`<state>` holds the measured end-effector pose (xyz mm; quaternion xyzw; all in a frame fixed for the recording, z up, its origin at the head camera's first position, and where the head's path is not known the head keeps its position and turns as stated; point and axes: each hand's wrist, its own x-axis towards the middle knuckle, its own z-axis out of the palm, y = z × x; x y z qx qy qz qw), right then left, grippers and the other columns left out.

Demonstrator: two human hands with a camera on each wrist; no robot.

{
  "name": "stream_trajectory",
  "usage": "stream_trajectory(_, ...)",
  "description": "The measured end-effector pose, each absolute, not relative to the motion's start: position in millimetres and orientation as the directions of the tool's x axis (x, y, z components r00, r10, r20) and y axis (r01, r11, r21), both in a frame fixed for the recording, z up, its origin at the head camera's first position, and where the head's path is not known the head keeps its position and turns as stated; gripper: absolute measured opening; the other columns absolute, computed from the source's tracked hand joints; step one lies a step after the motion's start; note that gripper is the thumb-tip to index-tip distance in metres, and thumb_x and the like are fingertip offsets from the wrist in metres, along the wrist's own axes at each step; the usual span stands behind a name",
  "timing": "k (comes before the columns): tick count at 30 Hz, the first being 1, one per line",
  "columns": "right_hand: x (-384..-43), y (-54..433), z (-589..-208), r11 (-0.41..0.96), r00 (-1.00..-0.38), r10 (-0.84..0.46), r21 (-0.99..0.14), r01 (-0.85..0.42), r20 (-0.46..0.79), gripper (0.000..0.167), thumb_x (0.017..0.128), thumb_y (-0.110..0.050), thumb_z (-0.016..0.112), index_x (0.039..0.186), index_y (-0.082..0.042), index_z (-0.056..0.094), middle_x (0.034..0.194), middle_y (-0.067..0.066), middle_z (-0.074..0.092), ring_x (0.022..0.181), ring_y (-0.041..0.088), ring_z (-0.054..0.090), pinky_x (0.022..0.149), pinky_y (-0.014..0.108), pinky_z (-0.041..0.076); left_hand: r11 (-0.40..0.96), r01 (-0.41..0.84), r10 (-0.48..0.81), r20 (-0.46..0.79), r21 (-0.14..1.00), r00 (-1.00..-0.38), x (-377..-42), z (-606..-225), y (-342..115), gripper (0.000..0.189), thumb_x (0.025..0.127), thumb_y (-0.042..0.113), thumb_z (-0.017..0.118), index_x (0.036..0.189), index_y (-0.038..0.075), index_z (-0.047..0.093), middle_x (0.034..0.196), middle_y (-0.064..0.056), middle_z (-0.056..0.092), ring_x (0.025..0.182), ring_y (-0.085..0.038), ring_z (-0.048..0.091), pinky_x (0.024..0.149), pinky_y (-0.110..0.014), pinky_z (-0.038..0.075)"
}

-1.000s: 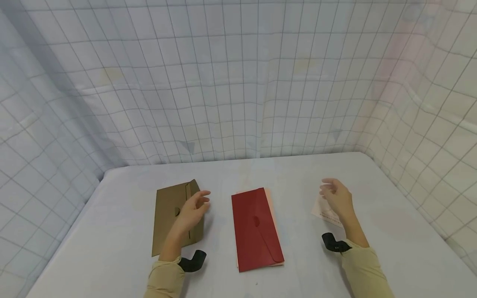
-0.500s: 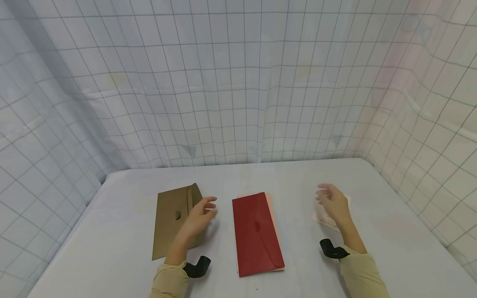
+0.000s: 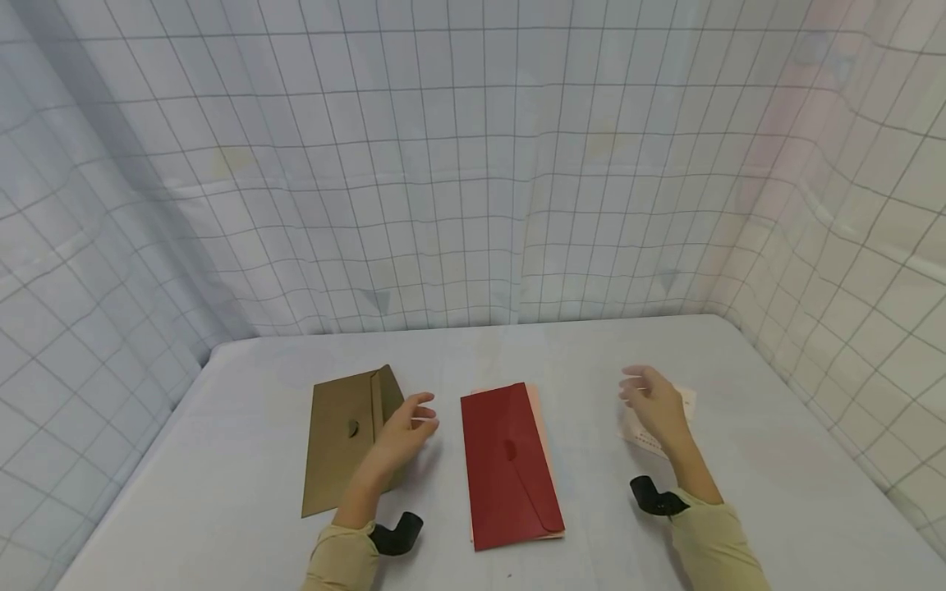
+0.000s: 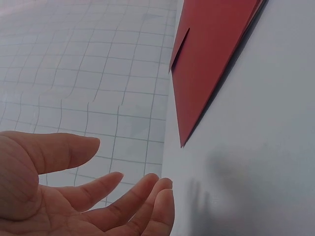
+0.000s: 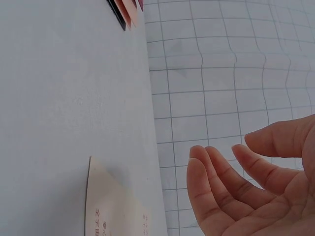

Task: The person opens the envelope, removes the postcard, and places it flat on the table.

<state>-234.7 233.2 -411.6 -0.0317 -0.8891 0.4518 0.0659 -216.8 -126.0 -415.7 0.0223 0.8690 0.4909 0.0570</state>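
Note:
In the head view, my left hand (image 3: 402, 432) hovers over the right part of a brown envelope (image 3: 342, 439), fingers loosely bent and holding nothing. A red envelope (image 3: 510, 468) lies in the middle of the table, between my two hands, with a pale pink sheet (image 3: 538, 410) showing past its right edge. Over on the right, my right hand (image 3: 658, 406) is above a cream card (image 3: 643, 437) and covers part of it. Its fingers are relaxed, with nothing between them. The right wrist view shows reddish printed characters on the card (image 5: 110, 206).
Everything lies on a white-covered table (image 3: 244, 460). A white grid-patterned curtain (image 3: 473, 180) rises behind the table's far edge and along both sides. Black wrist mounts (image 3: 397, 535) stick out near each sleeve.
My left hand has drifted right, toward the red envelope. My right hand has shifted slightly left, uncovering more of the card. Early on, the head view tilted a little; envelopes and card stay put.

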Motion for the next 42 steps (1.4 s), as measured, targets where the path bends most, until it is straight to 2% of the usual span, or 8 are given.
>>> stream_trajectory(17, -234.9, 225.1, -415.8, 0.592, -0.990, 0.098, -0.806, -0.027, 0.105, 0.035, 0.096, -0.012, 0.042, 0.129, 0.000, 0.048, 0.117, 0.025, 0.061, 0.099, 0.034, 0.064, 0.082, 0.037, 0.053, 0.474, -0.016, 0.132, -0.089, 0.880, -0.987, -214.7, -421.8, -115.0, 0.046, 0.091, 0.008, 0.053, 0.134, -0.001, 0.041, 0.114, -0.020, 0.058, 0.104, -0.031, 0.057, 0.077, -0.035, 0.049)
stream_trajectory(31, -237.6, 213.4, -419.7, 0.591, -0.989, 0.067, -0.803, -0.070, 0.135, 0.034, 0.094, -0.009, 0.044, 0.125, 0.001, 0.051, 0.112, 0.025, 0.063, 0.095, 0.034, 0.065, 0.078, 0.037, 0.054, 0.469, -0.036, 0.182, -0.136, 0.882, -0.974, -210.6, -418.2, -107.8, 0.046, 0.092, 0.010, 0.054, 0.135, -0.001, 0.041, 0.114, -0.019, 0.058, 0.104, -0.029, 0.057, 0.080, -0.038, 0.050)
stream_trajectory(42, -239.1, 203.2, -424.8, 0.593, -0.991, 0.049, -0.803, -0.069, 0.122, 0.031, 0.093, -0.009, 0.047, 0.122, -0.002, 0.054, 0.109, 0.022, 0.065, 0.091, 0.029, 0.066, 0.071, 0.028, 0.050, 0.465, -0.017, 0.207, -0.127, 0.885, -0.970, -212.1, -423.0, -107.0, 0.046, 0.091, 0.010, 0.055, 0.133, -0.004, 0.042, 0.111, -0.020, 0.059, 0.096, -0.024, 0.059, 0.077, -0.036, 0.050)
